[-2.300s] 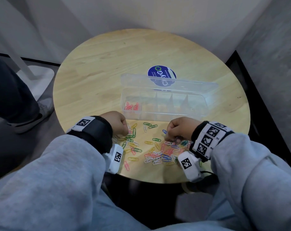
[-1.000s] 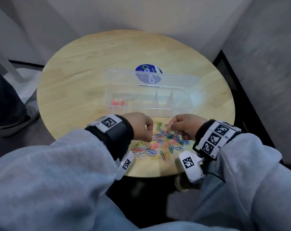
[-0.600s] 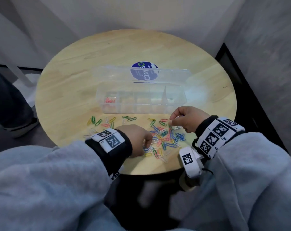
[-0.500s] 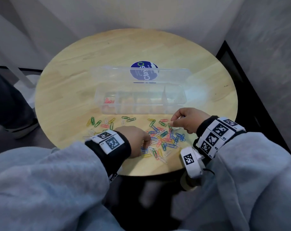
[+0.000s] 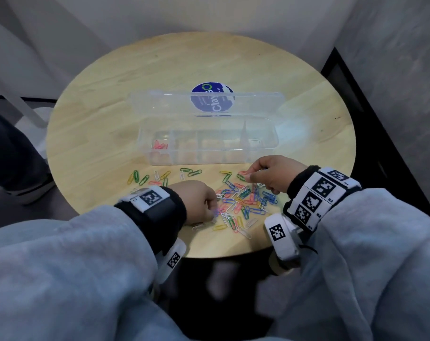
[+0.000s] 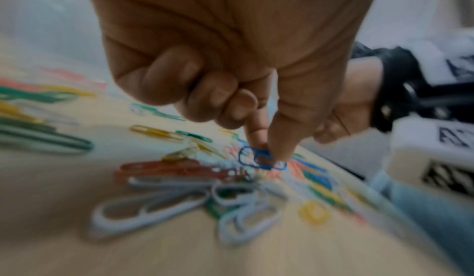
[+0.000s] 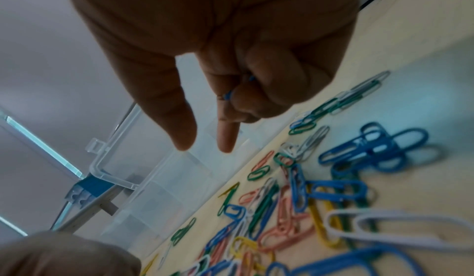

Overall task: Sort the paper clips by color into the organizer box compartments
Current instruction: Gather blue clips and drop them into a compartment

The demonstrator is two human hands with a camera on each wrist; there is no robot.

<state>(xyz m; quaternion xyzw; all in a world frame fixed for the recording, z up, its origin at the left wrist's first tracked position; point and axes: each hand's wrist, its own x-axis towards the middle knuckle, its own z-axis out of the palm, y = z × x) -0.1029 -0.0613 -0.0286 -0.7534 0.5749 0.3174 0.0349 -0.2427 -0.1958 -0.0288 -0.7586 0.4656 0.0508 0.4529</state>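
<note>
A clear organizer box (image 5: 210,143) is set on the round wooden desk (image 5: 98,124), its lid (image 5: 204,104) stood open behind it and a blue round sticker (image 5: 212,100) seen through the lid. Pink paper clips (image 5: 159,145) are held in the leftmost compartment; the contents of the remaining compartments cannot be made out through the glare on the plastic. The loose paper clips (image 5: 243,201) are heaped in mixed colors on the desk just in front of the box, with a scatter of green and yellow clips (image 5: 145,178) lying further to the left. The left hand (image 5: 196,203) is lowered onto the near left edge of the heap, and in the left wrist view a blue paper clip (image 6: 261,159) is pinched between its thumb and forefinger while the other fingers (image 6: 177,81) are curled into the palm. The right hand (image 5: 274,174) is held near the front right wall of the box; in the right wrist view its thumb and forefinger are extended and slightly apart, while the remaining fingers (image 7: 271,81) are curled, with small blue clip ends (image 7: 228,96) showing between them. How many clips are held there cannot be told. The near clips in both wrist views are blurred, and a dark trouser leg and shoe (image 5: 17,168) are cut off at the left edge.
</note>
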